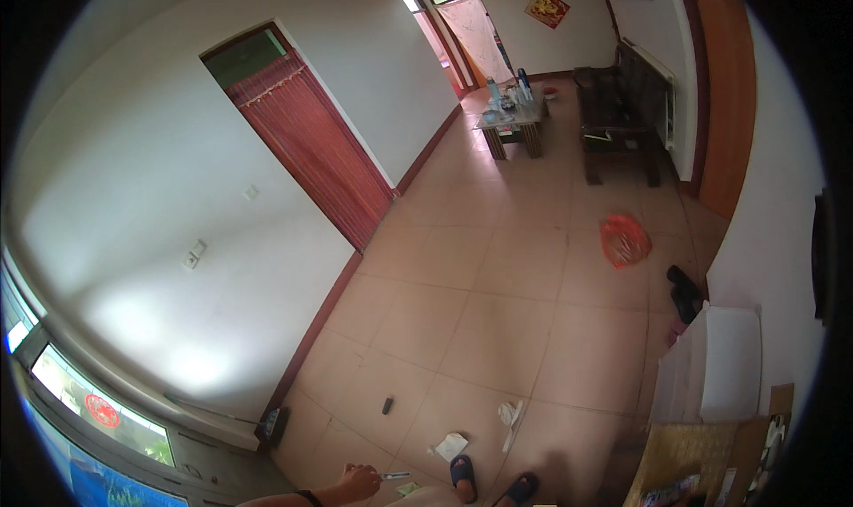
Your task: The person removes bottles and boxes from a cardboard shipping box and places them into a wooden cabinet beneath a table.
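My left hand [360, 482] reaches in from the bottom edge, a black band around its wrist. Its fingers are closed on a slim pale stick-like object [396, 475], too small to name more exactly. Just right of the hand, a pale green piece of paper or cloth [408, 489] lies low down, partly cut off by my clothing. A white folded paper or packet [452, 446] rests on the floor tiles by my slippered feet [462, 478]. Beyond it are a crumpled white bundle with a strip [510, 420] and a small dark oblong object [388, 406]. My right hand is out of view.
A red plastic bag [624, 242] and black shoes [683, 295] lie on the floor at right, near a white box-like unit [732, 364] and a woven-topped surface [686, 440]. Farther off stand a laden coffee table [490, 124] and a dark bench [616, 104]. A red curtain [320, 154] covers a doorway.
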`<state>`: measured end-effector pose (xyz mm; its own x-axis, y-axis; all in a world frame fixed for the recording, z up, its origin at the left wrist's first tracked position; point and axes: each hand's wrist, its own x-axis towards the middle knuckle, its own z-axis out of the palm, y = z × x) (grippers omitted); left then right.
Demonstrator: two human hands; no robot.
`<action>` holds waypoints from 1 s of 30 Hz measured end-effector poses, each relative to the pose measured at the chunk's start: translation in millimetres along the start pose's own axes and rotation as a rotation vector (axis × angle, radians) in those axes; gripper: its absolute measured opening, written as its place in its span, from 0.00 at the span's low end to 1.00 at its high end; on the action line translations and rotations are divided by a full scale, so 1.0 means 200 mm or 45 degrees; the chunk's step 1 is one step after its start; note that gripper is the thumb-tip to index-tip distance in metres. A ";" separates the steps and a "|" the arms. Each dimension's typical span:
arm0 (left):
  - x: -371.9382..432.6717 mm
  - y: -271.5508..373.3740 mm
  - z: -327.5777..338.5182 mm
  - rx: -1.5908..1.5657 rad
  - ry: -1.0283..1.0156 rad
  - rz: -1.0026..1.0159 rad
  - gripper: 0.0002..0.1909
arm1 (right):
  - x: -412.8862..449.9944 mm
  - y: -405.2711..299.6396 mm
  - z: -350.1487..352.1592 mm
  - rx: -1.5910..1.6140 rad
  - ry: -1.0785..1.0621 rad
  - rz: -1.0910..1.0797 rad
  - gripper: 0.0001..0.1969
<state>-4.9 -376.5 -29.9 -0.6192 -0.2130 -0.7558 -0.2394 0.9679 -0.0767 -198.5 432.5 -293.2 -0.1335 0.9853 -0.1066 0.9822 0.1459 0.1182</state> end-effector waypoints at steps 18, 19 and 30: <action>0.06 0.06 -0.02 -0.023 0.152 0.066 0.14 | -0.13 0.32 0.11 0.283 0.296 -0.036 0.33; 0.08 0.06 -0.01 -0.044 0.151 0.096 0.13 | -0.17 0.35 0.08 0.363 0.439 -0.053 0.32; 0.44 -0.04 0.09 -0.158 0.327 0.419 0.09 | -1.46 0.70 0.12 0.427 -0.183 -0.934 0.16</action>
<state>-43.6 -400.4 -106.7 -0.8398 0.0628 -0.5393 -0.0765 0.9697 0.2320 -19.1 163.1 -270.2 -0.7615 0.6253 -0.1706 0.6422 0.6920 -0.3296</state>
